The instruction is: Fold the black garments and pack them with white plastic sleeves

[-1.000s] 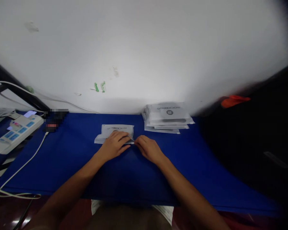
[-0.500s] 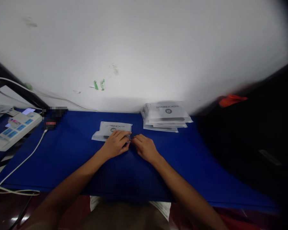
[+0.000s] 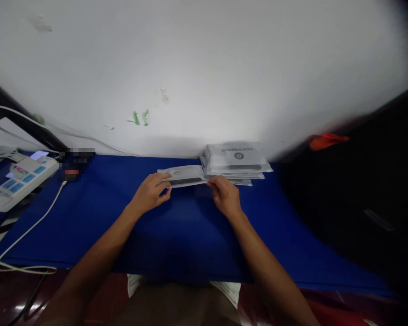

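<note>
A frosted zip bag [image 3: 190, 172] with a dark strip along its near side is between my two hands, just left of a stack of similar bags [image 3: 240, 156]. My left hand [image 3: 151, 192] grips the bag's left end, thumb below and fingers on top. My right hand [image 3: 225, 194] pinches its near right corner, close to the stack's front left. The top bag of the stack has dark ROCKBROS lettering and a round logo, which appear upside down. My fingers cover parts of the held bag's ends.
A blue-covered table [image 3: 187, 235] runs along a white wall [image 3: 204, 81]. On the left are a white power strip [image 3: 23, 181], a pixelated dark object [image 3: 75, 165] and a white cable [image 3: 41, 222]. A large black shape [image 3: 353, 203] with an orange piece [image 3: 328, 141] borders the right.
The bag has moved right, towards the stack. My right hand has shifted right to its near right corner, and my left hand has moved slightly left and up to its left end.
</note>
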Tool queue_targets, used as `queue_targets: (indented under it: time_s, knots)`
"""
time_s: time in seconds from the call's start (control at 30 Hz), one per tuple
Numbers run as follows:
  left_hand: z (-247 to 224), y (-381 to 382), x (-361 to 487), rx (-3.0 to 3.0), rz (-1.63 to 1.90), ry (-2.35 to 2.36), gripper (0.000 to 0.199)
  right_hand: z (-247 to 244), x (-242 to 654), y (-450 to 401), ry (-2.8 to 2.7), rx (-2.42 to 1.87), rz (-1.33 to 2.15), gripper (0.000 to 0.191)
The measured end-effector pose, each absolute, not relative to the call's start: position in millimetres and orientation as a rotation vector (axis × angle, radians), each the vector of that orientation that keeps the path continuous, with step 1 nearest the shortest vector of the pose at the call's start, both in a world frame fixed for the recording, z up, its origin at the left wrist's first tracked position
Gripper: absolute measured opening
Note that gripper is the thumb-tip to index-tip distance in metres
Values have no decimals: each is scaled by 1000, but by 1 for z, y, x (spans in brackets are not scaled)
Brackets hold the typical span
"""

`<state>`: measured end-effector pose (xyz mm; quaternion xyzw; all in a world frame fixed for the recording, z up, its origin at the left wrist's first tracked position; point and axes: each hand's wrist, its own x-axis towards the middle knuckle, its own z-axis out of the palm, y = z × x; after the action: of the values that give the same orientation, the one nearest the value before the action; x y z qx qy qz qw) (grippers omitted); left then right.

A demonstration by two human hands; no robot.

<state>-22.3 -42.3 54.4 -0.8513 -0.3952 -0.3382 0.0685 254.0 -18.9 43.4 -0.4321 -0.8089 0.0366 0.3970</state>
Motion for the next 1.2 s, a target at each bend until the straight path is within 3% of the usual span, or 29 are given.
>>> queue_targets:
  time_s: [0.73, 0.93, 1.2]
  knots:
    - [65, -39, -48, -2688, -984, -1314, 4, 33, 274, -1, -1901, -1173, 198, 12]
    - [38, -33, -42, -2719, -1007, -1551, 37, 27, 268, -4, -2187, -1139, 278, 14]
    - [26, -27, -45, -2767, -1010, -1571, 28, 27, 259, -11, -2309, -1256, 144, 26]
